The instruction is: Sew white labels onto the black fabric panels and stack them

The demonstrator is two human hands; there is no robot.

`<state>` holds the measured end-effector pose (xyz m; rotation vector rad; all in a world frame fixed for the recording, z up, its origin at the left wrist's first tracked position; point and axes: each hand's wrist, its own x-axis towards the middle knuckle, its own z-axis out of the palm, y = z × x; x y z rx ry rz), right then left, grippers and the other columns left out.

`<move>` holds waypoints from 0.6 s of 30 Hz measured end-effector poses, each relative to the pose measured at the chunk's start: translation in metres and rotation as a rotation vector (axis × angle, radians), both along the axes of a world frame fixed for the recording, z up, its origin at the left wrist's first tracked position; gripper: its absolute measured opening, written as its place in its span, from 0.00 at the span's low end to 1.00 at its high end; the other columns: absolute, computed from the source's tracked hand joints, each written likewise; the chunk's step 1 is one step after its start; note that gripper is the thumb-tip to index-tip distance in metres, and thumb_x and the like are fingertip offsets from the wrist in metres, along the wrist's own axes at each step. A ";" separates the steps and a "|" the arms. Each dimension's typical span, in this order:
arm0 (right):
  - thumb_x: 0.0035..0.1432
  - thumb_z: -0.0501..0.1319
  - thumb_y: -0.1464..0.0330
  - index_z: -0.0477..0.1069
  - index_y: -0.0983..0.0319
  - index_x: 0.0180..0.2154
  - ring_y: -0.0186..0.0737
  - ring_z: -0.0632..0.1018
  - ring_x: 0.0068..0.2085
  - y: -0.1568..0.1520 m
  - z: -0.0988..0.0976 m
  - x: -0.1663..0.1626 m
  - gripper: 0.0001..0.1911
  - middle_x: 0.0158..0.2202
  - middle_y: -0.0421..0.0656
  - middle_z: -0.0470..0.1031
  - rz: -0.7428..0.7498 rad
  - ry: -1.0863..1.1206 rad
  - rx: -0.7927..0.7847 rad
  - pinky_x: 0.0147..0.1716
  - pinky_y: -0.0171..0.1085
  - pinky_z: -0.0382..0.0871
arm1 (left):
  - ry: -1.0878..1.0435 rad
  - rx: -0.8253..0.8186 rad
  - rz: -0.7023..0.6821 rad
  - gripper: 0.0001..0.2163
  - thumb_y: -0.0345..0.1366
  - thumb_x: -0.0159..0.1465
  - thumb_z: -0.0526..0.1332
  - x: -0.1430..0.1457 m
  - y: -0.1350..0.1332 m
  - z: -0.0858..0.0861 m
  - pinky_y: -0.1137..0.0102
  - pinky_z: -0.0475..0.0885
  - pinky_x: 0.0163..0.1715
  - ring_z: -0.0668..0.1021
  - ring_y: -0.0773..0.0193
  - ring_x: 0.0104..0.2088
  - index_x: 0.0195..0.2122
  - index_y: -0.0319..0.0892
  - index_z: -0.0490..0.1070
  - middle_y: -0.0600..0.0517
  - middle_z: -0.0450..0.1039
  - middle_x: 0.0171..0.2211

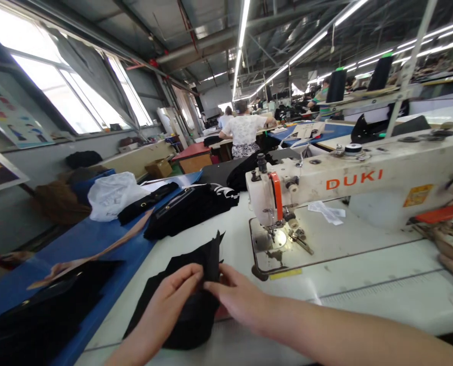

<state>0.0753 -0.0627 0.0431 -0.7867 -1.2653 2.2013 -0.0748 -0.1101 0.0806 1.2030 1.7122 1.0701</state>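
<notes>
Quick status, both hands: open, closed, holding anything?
Left hand: closed, pinching the floppy black fabric piece.
Right hand: closed, pinching the same floppy black fabric piece.

Garment factory floor. An industrial sewing machine (348, 188) stands on a white worktop (363, 284), with cut black cloth (211, 254) lying on it. Behind are rows of further worktops, tall thread cones (336, 85), a seated worker (244, 133) and long ceiling strip lights (243, 30).

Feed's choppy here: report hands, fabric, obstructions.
Left hand, right hand pinch black fabric piece, top edge raised. Sewing machine to its right, apart. Black garment pile behind.
</notes>
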 end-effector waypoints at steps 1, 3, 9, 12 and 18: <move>0.53 0.64 0.62 0.68 0.63 0.50 0.40 0.77 0.37 -0.002 0.001 -0.007 0.23 0.41 0.45 0.76 -0.033 0.044 -0.060 0.31 0.36 0.71 | -0.076 -0.012 0.022 0.15 0.50 0.53 0.65 0.004 0.001 -0.005 0.74 0.67 0.26 0.72 0.66 0.25 0.29 0.42 0.73 0.54 0.72 0.25; 0.51 0.64 0.64 0.69 0.62 0.47 0.40 0.77 0.36 -0.003 0.001 -0.012 0.20 0.37 0.42 0.75 -0.084 0.088 -0.103 0.30 0.36 0.71 | -0.232 -0.035 0.071 0.15 0.49 0.52 0.66 0.010 0.001 -0.012 0.75 0.66 0.24 0.71 0.67 0.23 0.31 0.42 0.73 0.56 0.70 0.23; 0.44 0.67 0.62 0.73 0.64 0.32 0.34 0.71 0.29 0.007 -0.011 0.002 0.14 0.26 0.38 0.70 -0.082 0.094 0.004 0.30 0.34 0.64 | -0.336 -0.029 0.033 0.13 0.42 0.52 0.67 0.011 -0.001 -0.017 0.74 0.68 0.26 0.72 0.67 0.24 0.38 0.42 0.75 0.56 0.72 0.24; 0.45 0.67 0.56 0.71 0.64 0.28 0.32 0.67 0.27 0.011 -0.026 0.001 0.17 0.24 0.37 0.67 -0.076 0.114 0.104 0.30 0.33 0.61 | -0.189 0.010 0.016 0.12 0.43 0.53 0.66 0.011 -0.001 -0.014 0.74 0.67 0.27 0.73 0.66 0.26 0.36 0.42 0.75 0.56 0.73 0.25; 0.55 0.58 0.48 0.67 0.63 0.22 0.33 0.62 0.26 0.012 -0.042 0.004 0.24 0.20 0.37 0.60 -0.120 0.032 0.346 0.27 0.34 0.56 | 0.067 0.065 0.056 0.12 0.46 0.58 0.60 0.019 0.002 -0.012 0.72 0.69 0.32 0.74 0.63 0.30 0.31 0.42 0.72 0.55 0.71 0.25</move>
